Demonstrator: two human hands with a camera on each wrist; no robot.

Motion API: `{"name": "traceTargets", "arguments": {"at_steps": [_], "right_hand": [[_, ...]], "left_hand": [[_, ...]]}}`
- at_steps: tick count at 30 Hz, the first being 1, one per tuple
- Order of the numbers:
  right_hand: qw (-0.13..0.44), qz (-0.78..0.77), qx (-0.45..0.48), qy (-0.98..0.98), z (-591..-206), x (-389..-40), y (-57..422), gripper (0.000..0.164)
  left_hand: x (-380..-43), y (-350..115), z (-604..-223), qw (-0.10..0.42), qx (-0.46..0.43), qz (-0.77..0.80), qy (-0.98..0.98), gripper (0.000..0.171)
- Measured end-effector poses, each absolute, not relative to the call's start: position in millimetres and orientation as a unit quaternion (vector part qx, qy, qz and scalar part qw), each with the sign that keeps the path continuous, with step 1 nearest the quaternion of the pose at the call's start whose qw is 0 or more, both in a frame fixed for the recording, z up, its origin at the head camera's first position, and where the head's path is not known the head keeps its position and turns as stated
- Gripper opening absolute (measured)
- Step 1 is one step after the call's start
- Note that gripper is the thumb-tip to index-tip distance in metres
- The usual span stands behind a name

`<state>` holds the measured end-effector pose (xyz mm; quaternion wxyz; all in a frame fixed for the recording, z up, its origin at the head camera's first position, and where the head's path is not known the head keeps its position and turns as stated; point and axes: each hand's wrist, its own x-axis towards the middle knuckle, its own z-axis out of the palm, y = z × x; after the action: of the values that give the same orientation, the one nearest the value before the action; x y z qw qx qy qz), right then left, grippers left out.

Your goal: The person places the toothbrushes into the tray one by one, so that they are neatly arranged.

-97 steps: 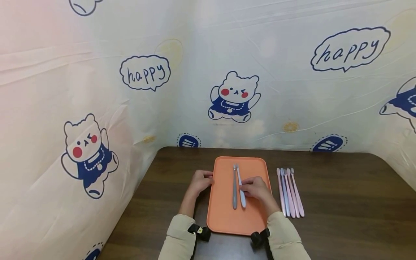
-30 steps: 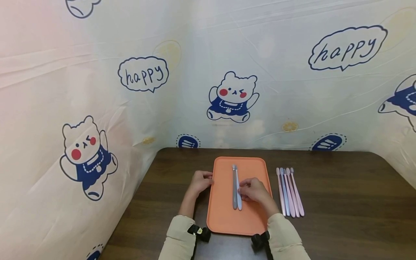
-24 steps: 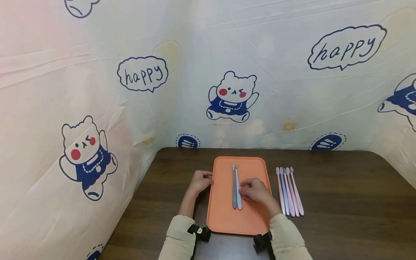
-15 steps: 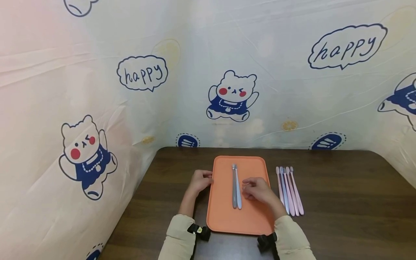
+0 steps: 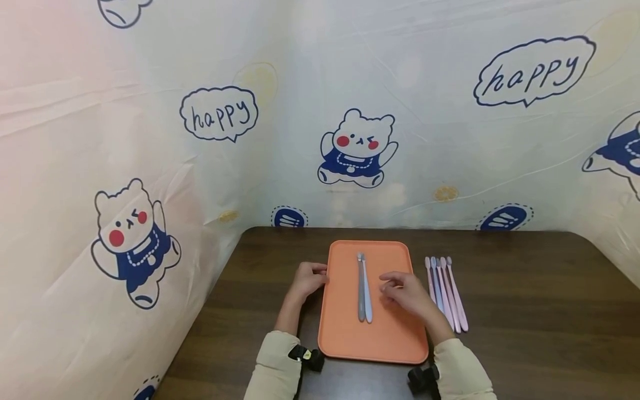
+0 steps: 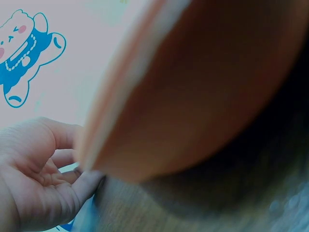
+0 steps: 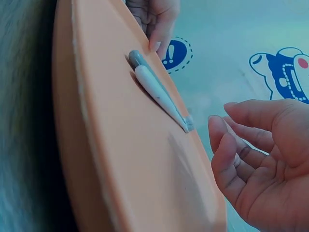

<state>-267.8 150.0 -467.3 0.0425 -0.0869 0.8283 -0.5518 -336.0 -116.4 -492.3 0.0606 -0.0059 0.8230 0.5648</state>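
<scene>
My left hand holds the left rim of the orange tray, with thumb and fingers at its edge in the left wrist view. On the tray a grey toothbrush and a pale blue toothbrush lie side by side, their heads toward the far end. My right hand hovers above the tray's right side, apart from both brushes. Its fingers are loosely bent with nothing between them, as the right wrist view also shows.
To the right of the tray, several pink and blue toothbrushes lie in a row on the dark wooden table; my right forearm covers some of their handles. A printed curtain surrounds the table's back and sides.
The pale blue toothbrush has been moved left against the grey one and let go. My right hand has since drawn away to the right; the left hand stays at the rim.
</scene>
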Motion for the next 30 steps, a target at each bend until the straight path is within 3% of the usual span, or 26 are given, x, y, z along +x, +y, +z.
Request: {"name": "traceTargets", "arguments": {"at_steps": [30], "right_hand": [[0.010,-0.562,-0.070,0.824,-469.1,-267.0,180.2,0.036]], "left_hand": [[-335.2,-116.2,-491.0,0.065,-0.006,0.567,0.821,0.039]]}}
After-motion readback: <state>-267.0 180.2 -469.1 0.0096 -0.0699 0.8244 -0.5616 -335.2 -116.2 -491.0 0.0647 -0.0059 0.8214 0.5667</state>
